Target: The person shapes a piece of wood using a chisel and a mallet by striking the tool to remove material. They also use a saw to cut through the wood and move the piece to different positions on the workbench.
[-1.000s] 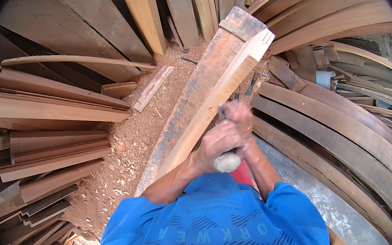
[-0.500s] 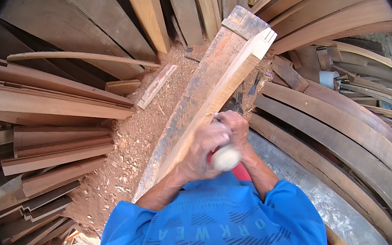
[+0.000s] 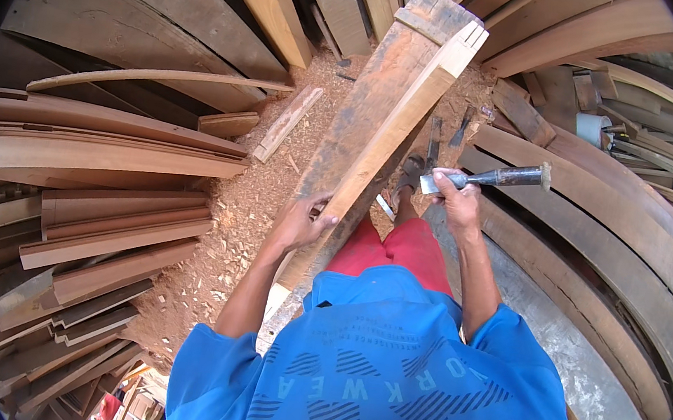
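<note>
In my right hand (image 3: 460, 203) is a chisel (image 3: 508, 176), its broad metal blade pointing left and its dark handle reaching out to the right, clear of the wood. My left hand (image 3: 304, 221) grips the edges of a long pale wooden beam (image 3: 398, 138), thumb on one side and fingers on the other. The beam has slots cut into its far end. It lies lengthwise on a thick, worn plank bench (image 3: 365, 105), which has a small crosspiece near its far end.
Wood shavings cover the floor (image 3: 219, 255). Stacked boards (image 3: 117, 239) crowd the left, and long planks (image 3: 585, 213) lie along the right. A loose wood strip (image 3: 288, 124) rests left of the bench. Beside my foot are further chisel-like tools (image 3: 434, 142).
My hands were together over the beam, blurred, with a pale round end beneath them. They have parted: the right has moved right with the chisel, the left has settled on the beam.
</note>
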The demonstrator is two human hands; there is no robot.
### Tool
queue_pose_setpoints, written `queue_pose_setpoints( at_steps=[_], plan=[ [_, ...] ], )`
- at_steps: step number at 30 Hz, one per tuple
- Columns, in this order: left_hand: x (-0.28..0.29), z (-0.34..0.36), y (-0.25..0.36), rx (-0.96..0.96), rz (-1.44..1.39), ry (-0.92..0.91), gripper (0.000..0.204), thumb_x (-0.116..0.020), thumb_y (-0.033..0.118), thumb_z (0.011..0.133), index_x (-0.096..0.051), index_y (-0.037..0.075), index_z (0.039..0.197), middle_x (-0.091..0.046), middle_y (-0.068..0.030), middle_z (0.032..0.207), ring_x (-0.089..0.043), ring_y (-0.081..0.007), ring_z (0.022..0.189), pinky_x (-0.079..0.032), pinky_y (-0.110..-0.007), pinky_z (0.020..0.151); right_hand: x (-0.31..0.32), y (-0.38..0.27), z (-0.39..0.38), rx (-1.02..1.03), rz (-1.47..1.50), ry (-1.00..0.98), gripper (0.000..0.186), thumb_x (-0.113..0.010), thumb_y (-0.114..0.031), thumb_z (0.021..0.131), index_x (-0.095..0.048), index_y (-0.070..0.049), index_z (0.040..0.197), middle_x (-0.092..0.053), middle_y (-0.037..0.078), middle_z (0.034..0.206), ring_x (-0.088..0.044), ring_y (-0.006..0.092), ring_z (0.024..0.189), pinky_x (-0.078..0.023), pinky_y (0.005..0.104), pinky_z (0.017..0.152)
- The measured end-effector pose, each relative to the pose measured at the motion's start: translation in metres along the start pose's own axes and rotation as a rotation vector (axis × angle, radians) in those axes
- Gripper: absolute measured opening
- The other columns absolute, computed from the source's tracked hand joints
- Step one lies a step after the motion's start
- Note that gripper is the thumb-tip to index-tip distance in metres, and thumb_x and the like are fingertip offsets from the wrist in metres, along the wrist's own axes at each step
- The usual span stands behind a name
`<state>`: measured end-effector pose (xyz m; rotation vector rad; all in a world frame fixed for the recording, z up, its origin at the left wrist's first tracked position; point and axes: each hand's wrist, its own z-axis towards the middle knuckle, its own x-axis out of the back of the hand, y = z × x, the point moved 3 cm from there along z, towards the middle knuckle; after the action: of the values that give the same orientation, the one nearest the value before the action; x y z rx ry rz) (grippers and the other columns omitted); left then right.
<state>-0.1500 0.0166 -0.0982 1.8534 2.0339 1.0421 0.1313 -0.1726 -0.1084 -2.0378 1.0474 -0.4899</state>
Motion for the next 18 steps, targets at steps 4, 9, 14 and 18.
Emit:
queue_pose_setpoints(
  at_steps=[4,9,14,18],
  plan=[
    [-0.006,0.033,0.029,-0.064,0.025,0.117,0.059,-0.083,0.032,0.087,-0.068,0.005,0.136,-0.077,-0.0196,0.117,-0.076,-0.0296,0.103,-0.059,-0.042,0.093,0.0,-0.014,0.0,0.077,-0.165,-0.027,0.023,-0.078,-0.022,0.095,-0.075,-0.003,0.107,-0.072,0.003,0.089,-0.067,0.0086,0.077,-0.053,0.0236,0.059],
    [-0.004,0.059,0.055,0.04,0.109,0.193,0.062,-0.084,0.041,0.086,-0.069,0.006,0.135,-0.076,-0.0225,0.117,-0.076,-0.0291,0.105,-0.059,-0.041,0.092,-0.002,-0.054,0.01,0.322,-0.477,-0.066,0.02,-0.074,-0.018,0.094,-0.077,-0.001,0.103,-0.077,0.01,0.093,-0.072,0.0198,0.084,-0.057,0.0354,0.077],
    [-0.001,0.05,0.053,0.131,-0.181,0.379,0.072,-0.079,0.045,0.09,-0.058,0.007,0.146,-0.077,-0.0228,0.113,-0.076,-0.0304,0.1,-0.059,-0.041,0.089,-0.016,-0.107,0.014,0.573,-0.711,-0.137,0.018,-0.073,-0.021,0.095,-0.079,-0.007,0.105,-0.078,0.011,0.1,-0.073,0.0282,0.1,-0.054,0.0389,0.092],
    [0.002,0.01,0.024,0.145,-0.212,0.451,0.081,-0.079,0.049,0.089,-0.049,0.008,0.153,-0.076,-0.0219,0.114,-0.076,-0.0335,0.099,-0.059,-0.045,0.088,-0.007,-0.119,0.035,0.692,-0.584,-0.155,0.017,-0.072,-0.017,0.096,-0.078,-0.006,0.108,-0.077,0.011,0.098,-0.074,0.0259,0.096,-0.056,0.0384,0.09]
  ],
)
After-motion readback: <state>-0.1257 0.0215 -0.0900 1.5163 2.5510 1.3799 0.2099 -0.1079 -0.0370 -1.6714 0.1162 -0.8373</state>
